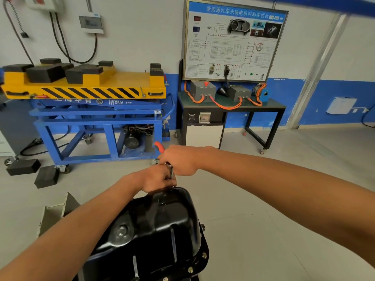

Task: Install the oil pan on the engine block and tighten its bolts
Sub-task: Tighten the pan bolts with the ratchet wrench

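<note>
A white wall [142,27] with a blue lower band [324,102] spans the top of the frame, above a pale grey floor [284,199]. At left stands a blue, yellow-topped lift cart [97,118] carrying black blocks [44,73]. Right of centre, a bench [274,106] bears a display board [233,41].

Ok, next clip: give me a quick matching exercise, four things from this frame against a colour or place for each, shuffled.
Things:
1. pan
2. lift top
3. cables
4. ratchet

Descriptions:
A. yellow, with black stripes along its front edge
B. gripped in the right hand
C. glossy black
D. orange, on the bench

Pairs: 1-C, 2-A, 3-D, 4-B.
</note>
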Demonstrator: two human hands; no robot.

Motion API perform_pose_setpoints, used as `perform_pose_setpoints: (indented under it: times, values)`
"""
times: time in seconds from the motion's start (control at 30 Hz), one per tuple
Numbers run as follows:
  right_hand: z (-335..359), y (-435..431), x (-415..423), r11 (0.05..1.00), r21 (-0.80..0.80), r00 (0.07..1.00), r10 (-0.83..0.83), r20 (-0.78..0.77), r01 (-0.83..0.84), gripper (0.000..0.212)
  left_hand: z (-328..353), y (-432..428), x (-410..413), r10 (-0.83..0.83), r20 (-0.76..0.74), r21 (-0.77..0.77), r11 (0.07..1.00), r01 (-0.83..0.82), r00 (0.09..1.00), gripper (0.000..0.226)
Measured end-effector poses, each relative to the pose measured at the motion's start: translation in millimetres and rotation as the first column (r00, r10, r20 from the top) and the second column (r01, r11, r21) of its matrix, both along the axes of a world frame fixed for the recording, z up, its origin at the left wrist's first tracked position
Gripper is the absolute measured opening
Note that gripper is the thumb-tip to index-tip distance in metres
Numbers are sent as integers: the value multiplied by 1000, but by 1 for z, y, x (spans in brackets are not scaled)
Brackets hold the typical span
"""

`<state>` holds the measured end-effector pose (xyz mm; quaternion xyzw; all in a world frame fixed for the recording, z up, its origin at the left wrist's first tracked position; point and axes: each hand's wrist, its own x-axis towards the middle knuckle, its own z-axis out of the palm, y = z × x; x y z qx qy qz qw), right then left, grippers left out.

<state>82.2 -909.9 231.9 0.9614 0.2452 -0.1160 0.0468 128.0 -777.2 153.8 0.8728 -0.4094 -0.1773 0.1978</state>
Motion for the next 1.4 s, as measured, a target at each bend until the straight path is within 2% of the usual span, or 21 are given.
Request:
perform_pose_setpoints:
  times: [0.13, 0.23, 0.37, 0.47, 0.67, 0.73, 0.8, 0.9, 0.97, 1.03, 1.1, 1.13, 1.17, 1.23, 1.3, 1.33, 1.37, 1.4]
  values:
    - [5, -1, -3, 999, -39, 1000, -18, -13, 17, 16, -3, 0, 1, 26, -19, -20, 999, -27, 999, 32]
    - [3, 1, -1, 996, -59, 998, -59, 36, 61, 11, -5, 0, 2, 69, -43, -56, 996, -71, 997, 28]
    - [0, -1, -2, 990, -28, 989, -136, 53, 138, 34, -7, 0, 3, 72, -53, -62, 995, -76, 996, 16]
    - [-5, -1, -4, 980, 50, 980, -195, 34, 193, 45, -8, -1, 5, 66, -72, -69, 995, -71, 995, 17]
    - [-19, 10, -9, 893, 249, 926, -372, -60, 375, 42, -9, 3, 6, 80, -104, -108, 990, -91, 991, 21]
    - [-20, 10, -9, 762, 378, 850, -478, -220, 526, 35, -9, 4, 6, 53, -95, -113, 992, -64, 994, 18]
    - [-18, 12, -10, 504, 495, 707, -511, -489, 707, 25, -10, 5, 7, 37, -62, -93, 995, -43, 997, 13]
    - [-16, 14, -12, 167, 494, 517, -396, -759, 853, 16, -10, 5, 5, 27, -55, -82, 996, -31, 998, 11]
    - [-16, 15, -13, 29, 464, 448, -319, -835, 885, 11, -9, 6, 3, -1, -67, -118, 993, -7, 998, 5]
    - [-17, 14, -13, -31, 442, 417, -278, -865, 897, 11, -6, 5, 0, -36, -74, -134, 991, 26, 997, 16]
    - [-18, 13, -12, -3, 461, 438, -303, -846, 887, 14, -5, 5, 0, -39, -85, -123, 992, 28, 996, 16]
    - [-18, 12, -11, 61, 488, 477, -349, -807, 871, 15, -6, 5, 0, -36, -88, -109, 994, 26, 995, 11]
    - [-16, 11, -11, 163, 511, 529, -408, -744, 844, 16, -6, 5, 0, -41, -91, -105, 994, 31, 995, 11]
    - [-7, 8, -10, 425, 492, 650, -511, -563, 760, 24, -5, 5, 0, -47, -115, -129, 991, 32, 992, 18]
    - [7, 7, -7, 694, 334, 767, -530, -362, 638, 34, -6, 1, 1, -46, -116, -136, 990, 30, 992, 16]
    - [14, 8, -5, 806, 201, 821, -497, -282, 557, 36, -6, -1, 2, -40, -100, -115, 993, 29, 994, 16]
    - [20, 11, -4, 884, 49, 869, -444, -219, 464, 35, -7, -2, 3, -37, -76, -94, 995, 30, 996, 17]
    - [23, 14, -4, 925, -89, 911, -379, -160, 369, 34, -7, -3, 3, -33, -58, -80, 996, 28, 998, 17]
